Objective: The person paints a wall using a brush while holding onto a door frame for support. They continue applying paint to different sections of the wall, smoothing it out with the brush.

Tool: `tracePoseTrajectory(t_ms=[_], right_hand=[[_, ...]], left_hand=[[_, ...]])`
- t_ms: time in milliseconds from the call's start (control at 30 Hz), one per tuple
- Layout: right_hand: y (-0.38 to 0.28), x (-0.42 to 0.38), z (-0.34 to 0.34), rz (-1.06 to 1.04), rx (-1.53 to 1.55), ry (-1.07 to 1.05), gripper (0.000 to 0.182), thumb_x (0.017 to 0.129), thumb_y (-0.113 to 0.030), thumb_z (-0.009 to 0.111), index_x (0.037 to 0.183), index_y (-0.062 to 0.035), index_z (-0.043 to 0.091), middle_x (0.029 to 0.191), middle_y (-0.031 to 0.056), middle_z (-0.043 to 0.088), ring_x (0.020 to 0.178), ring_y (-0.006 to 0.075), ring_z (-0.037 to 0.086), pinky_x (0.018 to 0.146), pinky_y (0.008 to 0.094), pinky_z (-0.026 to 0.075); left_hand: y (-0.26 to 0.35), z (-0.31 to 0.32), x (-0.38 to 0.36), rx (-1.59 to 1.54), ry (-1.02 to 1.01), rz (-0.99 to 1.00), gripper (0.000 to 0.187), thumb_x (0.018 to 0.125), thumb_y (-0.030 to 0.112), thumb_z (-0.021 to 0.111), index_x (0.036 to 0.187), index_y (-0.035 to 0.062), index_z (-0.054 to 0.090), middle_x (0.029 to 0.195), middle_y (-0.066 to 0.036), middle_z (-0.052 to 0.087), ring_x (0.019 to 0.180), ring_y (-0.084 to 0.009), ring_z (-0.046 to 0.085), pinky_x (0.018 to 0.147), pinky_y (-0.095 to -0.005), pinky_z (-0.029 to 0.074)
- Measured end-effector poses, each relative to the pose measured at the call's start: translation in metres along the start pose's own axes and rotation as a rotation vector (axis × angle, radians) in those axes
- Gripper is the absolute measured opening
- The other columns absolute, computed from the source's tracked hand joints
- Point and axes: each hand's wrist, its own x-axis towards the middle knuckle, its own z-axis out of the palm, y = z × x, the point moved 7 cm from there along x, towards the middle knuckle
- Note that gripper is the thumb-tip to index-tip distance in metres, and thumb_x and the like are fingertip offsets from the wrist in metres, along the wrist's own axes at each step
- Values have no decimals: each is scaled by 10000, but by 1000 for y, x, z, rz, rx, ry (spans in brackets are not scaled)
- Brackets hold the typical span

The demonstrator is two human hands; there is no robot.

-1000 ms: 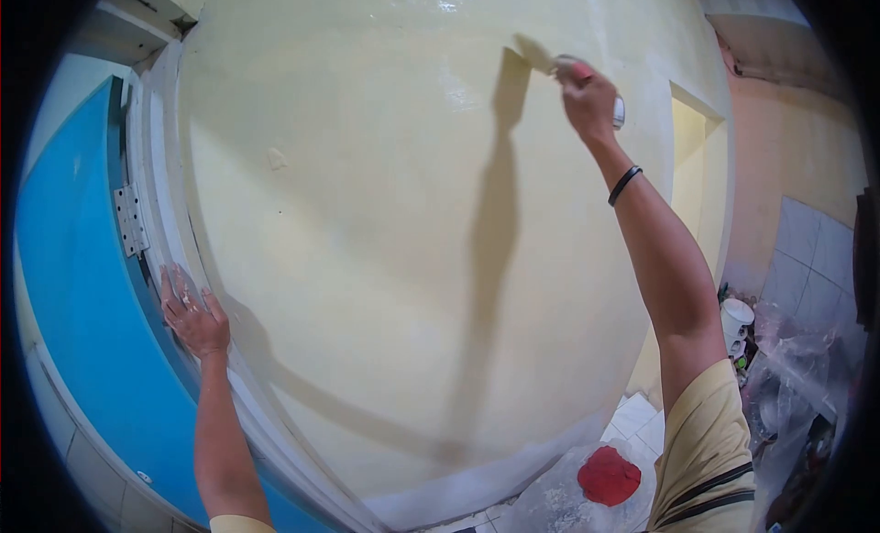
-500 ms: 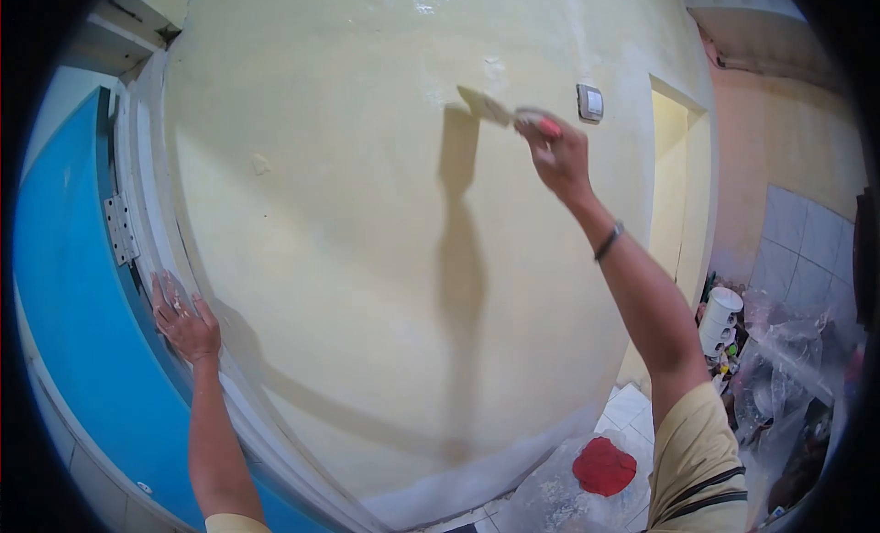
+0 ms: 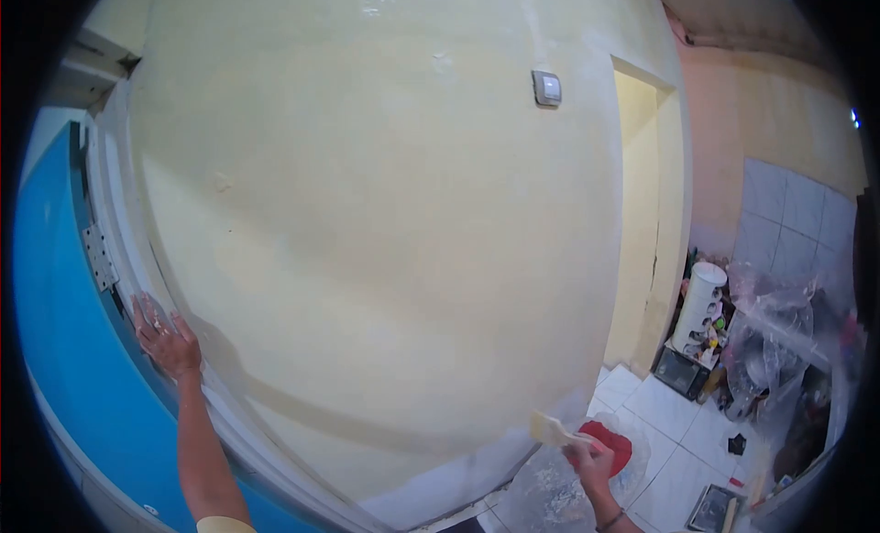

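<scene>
My left hand [image 3: 169, 340] rests on the white door frame [image 3: 124, 198] at the left, its fingers apart and spotted with something pale. At the lower right, my right hand [image 3: 594, 461] grips a wide brush [image 3: 552, 429] by its handle. The pale bristles point to the upper left, close to the bottom of the yellow wall [image 3: 394, 203]. Just behind that hand is a round red thing [image 3: 616, 446] on clear plastic sheeting [image 3: 548, 490].
A blue door [image 3: 69, 295] stands at the left. A switch [image 3: 547, 88] is on the wall near a doorway [image 3: 639, 212]. At the right, a white cylinder [image 3: 699, 304], plastic-wrapped items [image 3: 770, 336] and a dark tray-like object [image 3: 712, 508] stand on tiles.
My right hand has come down with the brush from high on the wall to the lower right. My left hand stays on the frame. The view has shifted right.
</scene>
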Motion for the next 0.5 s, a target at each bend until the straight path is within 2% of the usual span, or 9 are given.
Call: tracePoseTrajectory(t_ms=[67, 200, 233, 333, 500], right_hand=[[-1, -22, -36, 38, -14, 87, 223, 963, -68, 588, 1057, 116, 672, 935, 157, 716, 819, 241, 726, 747, 341, 615], [0, -37, -76, 72, -27, 156, 218, 974, -63, 580, 1093, 103, 656, 951, 161, 715, 822, 248, 731, 757, 346, 611], [-5, -36, -80, 46, -39, 164, 226, 977, -69, 582, 1107, 103, 649, 947, 173, 713, 810, 249, 733, 763, 350, 610], [-25, -34, -82, 27, 25, 217, 238, 966, -122, 630, 1089, 78, 667, 898, 141, 717, 765, 214, 721, 758, 340, 598], [-55, -37, -85, 13, 115, 238, 274, 981, -129, 604, 1138, 94, 638, 891, 174, 721, 779, 263, 738, 747, 363, 614]], left_hand=[[1, 0, 0, 1, 5, 10, 582, 977, 229, 485, 1532, 116, 352, 1595, -82, 316, 1411, -292, 368, 1142, -418, 293], [7, -7, 3, 50, 11, 15, 571, 995, 264, 480, 1537, 141, 347, 1597, -39, 314, 1411, -265, 364, 1143, -407, 306], [4, -4, 2, 52, 7, 14, 571, 998, 270, 480, 1539, 144, 345, 1597, -36, 314, 1413, -260, 360, 1142, -407, 311], [-4, 3, -1, 79, 10, 30, 569, 1004, 289, 479, 1538, 143, 350, 1592, -39, 321, 1416, -248, 359, 1135, -409, 329], [-12, 15, -2, 110, 12, 39, 558, 1012, 316, 475, 1522, 110, 382, 1575, -70, 351, 1408, -250, 374, 1131, -398, 349]])
